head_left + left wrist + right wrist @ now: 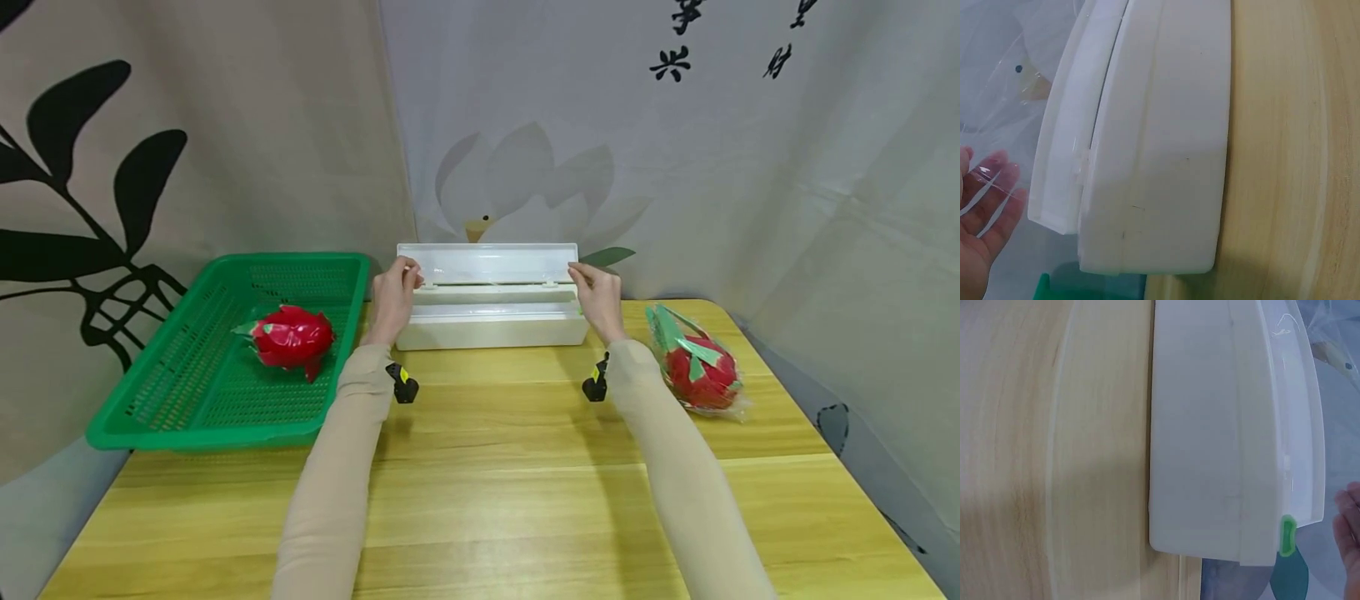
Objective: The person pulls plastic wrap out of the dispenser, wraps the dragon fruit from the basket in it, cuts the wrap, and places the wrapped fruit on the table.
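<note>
A white cling film dispenser box [491,335] stands at the back of the table, its lid [487,260] raised. My left hand [393,298] is at the box's left end and pinches clear cling film [997,109], which stretches over the fingers in the left wrist view. At the right end, my right hand [598,302] has thumb and fingertips together on the film's other side. Only part of that hand's fingers [1349,515] shows in the right wrist view. A green slider [1287,536] sits at the box's right end.
On the left, a green plastic basket [217,437] holds a red dragon fruit [292,336]. Another dragon fruit [701,371], wrapped in clear film, lies on the wooden table [495,500] beyond my right forearm. A printed curtain [300,125] hangs close behind the box.
</note>
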Available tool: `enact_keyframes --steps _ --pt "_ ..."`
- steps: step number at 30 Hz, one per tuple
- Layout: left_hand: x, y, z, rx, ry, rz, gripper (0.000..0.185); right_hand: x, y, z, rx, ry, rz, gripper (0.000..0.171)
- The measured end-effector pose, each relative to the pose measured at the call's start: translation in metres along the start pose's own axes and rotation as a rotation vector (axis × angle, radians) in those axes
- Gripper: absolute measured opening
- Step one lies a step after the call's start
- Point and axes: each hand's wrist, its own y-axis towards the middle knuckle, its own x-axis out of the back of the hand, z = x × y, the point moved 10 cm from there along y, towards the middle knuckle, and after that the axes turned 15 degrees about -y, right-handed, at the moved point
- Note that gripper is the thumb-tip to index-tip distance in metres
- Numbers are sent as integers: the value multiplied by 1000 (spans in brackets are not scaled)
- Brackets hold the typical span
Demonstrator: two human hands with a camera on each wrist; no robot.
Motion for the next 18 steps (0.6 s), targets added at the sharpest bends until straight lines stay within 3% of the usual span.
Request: enact_keyframes --steps 4,18 --pt "2 1 -4 -8 38 -7 25 -1 1 1 -1 15 19 32" --pt "6 8 -9 -17 29 -27 25 2 4 2 -62 146 55 33"
